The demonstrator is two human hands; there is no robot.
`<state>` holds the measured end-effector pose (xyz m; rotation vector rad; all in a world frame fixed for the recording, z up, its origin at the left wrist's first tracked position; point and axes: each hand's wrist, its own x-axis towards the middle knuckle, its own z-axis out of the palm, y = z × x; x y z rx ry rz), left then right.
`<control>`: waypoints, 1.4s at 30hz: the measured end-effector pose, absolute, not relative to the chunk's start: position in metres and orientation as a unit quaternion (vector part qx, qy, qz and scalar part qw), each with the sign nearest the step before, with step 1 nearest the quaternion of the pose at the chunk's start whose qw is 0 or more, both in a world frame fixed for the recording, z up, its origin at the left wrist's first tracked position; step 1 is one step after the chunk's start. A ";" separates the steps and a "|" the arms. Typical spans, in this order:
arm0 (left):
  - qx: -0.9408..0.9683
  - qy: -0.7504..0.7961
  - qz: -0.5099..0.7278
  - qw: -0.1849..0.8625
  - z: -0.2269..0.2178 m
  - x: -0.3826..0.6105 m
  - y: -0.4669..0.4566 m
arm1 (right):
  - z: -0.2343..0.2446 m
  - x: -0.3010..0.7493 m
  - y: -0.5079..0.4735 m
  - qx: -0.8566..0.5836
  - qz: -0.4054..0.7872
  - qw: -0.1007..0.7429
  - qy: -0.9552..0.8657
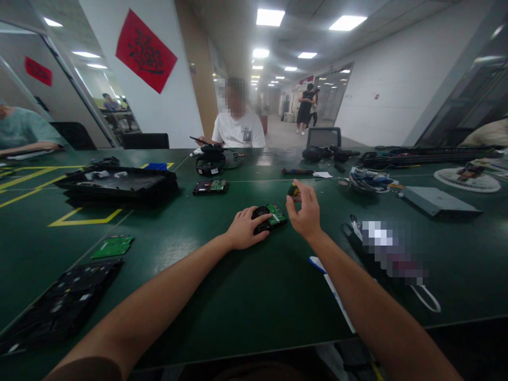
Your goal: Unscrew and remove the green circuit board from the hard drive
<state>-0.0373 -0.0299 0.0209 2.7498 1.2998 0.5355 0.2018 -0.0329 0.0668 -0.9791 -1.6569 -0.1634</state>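
Note:
A hard drive (278, 212) with a green circuit board facing up lies on the green table in front of me. My left hand (243, 228) grips it from the left, the fingers over its top and the thumb along its near edge. Just right of the drive, my right hand (305, 210) is closed around the dark green and yellow handle of a screwdriver (292, 189). The handle is raised above the table; its shaft is thin and hard to make out, so I cannot tell whether the tip touches the board.
Farther back lies a second hard drive (210, 187). On the left are a black tray (119, 182), a green circuit board (113, 246) and a black plastic frame (63, 296). A grey box (438, 202) and a bowl of cables (369, 180) stand right. A person (238, 127) sits opposite.

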 end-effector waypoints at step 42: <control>0.888 0.424 0.176 0.033 0.022 -0.037 -0.031 | 0.064 0.204 -0.029 -0.420 -0.064 0.578 -0.697</control>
